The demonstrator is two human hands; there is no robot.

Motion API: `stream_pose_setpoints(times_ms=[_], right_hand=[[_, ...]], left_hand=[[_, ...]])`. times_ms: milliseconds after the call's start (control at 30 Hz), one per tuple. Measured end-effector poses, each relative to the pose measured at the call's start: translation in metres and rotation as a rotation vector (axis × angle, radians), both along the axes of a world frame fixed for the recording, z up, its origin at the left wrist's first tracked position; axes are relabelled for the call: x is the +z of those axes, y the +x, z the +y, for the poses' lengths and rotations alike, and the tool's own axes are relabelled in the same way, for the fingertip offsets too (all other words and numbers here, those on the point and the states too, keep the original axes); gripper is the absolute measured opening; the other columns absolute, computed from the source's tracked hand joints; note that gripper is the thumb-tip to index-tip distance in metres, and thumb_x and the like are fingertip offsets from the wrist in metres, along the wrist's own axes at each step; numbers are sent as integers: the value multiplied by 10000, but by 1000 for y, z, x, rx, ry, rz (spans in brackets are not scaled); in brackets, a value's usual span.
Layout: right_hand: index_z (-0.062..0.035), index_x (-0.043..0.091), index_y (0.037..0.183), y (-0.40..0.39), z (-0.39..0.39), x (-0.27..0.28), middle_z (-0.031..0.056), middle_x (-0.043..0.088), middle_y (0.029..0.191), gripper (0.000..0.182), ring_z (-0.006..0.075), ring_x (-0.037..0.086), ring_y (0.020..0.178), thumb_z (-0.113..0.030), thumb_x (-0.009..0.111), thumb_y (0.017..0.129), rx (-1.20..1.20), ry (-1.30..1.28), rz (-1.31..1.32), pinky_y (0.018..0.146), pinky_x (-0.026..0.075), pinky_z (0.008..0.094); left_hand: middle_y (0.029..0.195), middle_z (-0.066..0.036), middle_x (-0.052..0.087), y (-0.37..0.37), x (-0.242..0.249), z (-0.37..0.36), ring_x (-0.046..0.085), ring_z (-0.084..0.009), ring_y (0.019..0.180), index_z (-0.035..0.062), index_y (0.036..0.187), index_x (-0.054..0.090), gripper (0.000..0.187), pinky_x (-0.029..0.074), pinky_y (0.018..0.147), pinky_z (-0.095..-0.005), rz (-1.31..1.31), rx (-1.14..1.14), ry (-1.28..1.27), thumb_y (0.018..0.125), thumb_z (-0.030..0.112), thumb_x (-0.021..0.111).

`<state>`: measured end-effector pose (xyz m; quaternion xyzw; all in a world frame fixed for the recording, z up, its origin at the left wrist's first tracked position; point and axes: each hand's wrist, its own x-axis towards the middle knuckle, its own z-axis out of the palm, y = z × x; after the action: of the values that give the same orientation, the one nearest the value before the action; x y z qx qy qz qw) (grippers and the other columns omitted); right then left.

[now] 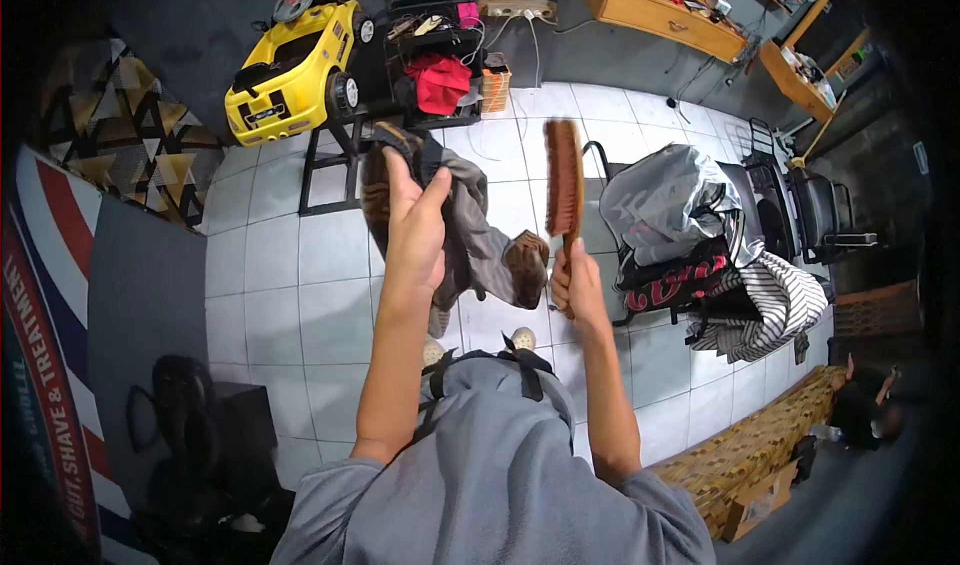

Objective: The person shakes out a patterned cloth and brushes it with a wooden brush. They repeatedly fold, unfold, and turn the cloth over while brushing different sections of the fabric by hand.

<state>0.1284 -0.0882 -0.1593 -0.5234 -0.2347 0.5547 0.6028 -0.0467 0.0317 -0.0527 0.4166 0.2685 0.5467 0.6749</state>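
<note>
Two hands were above the tiled floor (330, 390): the left hand (415, 230) held the bunched cloth (468, 210) in a half-closed grip, how tight I could not tell because its far side was hidden, and the right hand (577, 285) was closed around the handle (573, 241) of the brush (565, 175). The cloth hung to the left of the brush, whose bristles (562, 200) stood apart from it, so I judged brushing to be the step in hand. The next stroke would call for a steady cloth and bristles brought leftward onto it.
</note>
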Motion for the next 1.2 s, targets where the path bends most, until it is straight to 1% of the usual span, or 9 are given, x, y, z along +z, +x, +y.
stream_pose_setpoints(times_ms=[200,333,400,567,667,733,867,1000,1200], right_hand=[[-85,462,736,-46,5,-3,-32,307,511,443,76,332,440,-424,319,981,316,44,-92,407,275,239],[-21,621,896,-31,-21,-153,173,647,770,414,307,643,718,-330,356,968,597,-117,-1114,642,480,421],[-73,655,951,-20,-51,-159,207,647,942,347,358,632,871,-299,392,940,842,-509,-1276,745,497,439],[-1,646,920,17,-104,-186,221,643,902,381,364,624,884,-316,430,919,671,-787,-1272,745,496,448],[29,610,757,41,-95,-185,233,630,782,468,370,625,688,-367,433,934,362,-503,-1302,617,480,447],[-11,515,701,38,-69,-126,113,524,559,481,244,490,429,-403,401,956,93,-120,-941,437,390,368],[-78,400,751,-3,-28,-17,3,352,577,439,113,332,440,-447,323,976,12,84,67,391,285,271],[-101,392,802,-45,-6,3,-32,358,612,386,63,336,472,-411,268,996,117,144,312,412,268,213],[21,581,878,-30,-27,-190,268,594,780,410,437,574,744,-288,326,968,372,-28,-1058,666,445,492]], left_hand=[[1453,-74,277,18,18,-5,322,-147,1282,59,1453,137,642,233,1056,-271,72,-134,61,885,-29,425],[1337,-37,417,19,34,2,481,-115,1073,93,1442,193,608,379,942,-263,20,-28,117,905,17,467],[1303,-35,446,14,23,17,504,-115,1044,110,1448,175,627,411,909,-269,-26,-62,172,903,12,469],[1166,-53,530,13,29,17,557,-133,942,104,1435,210,610,463,824,-280,-14,-61,17,880,31,453],[1080,-49,565,14,23,15,566,-127,883,77,1410,275,607,468,785,-268,13,-122,-95,833,32,458],[1051,-34,567,23,24,7,550,-101,834,53,1389,327,611,458,752,-238,97,-186,-53,793,39,458],[1147,-31,532,42,26,-9,521,-88,887,52,1423,272,669,419,824,-210,159,-355,31,773,2,424],[1217,-38,484,55,34,-24,477,-90,990,33,1434,230,721,366,896,-201,163,-416,170,741,-18,422],[1174,-36,496,32,37,-13,490,-102,924,44,1444,206,738,389,857,-216,-21,-323,-26,739,-5,420]])
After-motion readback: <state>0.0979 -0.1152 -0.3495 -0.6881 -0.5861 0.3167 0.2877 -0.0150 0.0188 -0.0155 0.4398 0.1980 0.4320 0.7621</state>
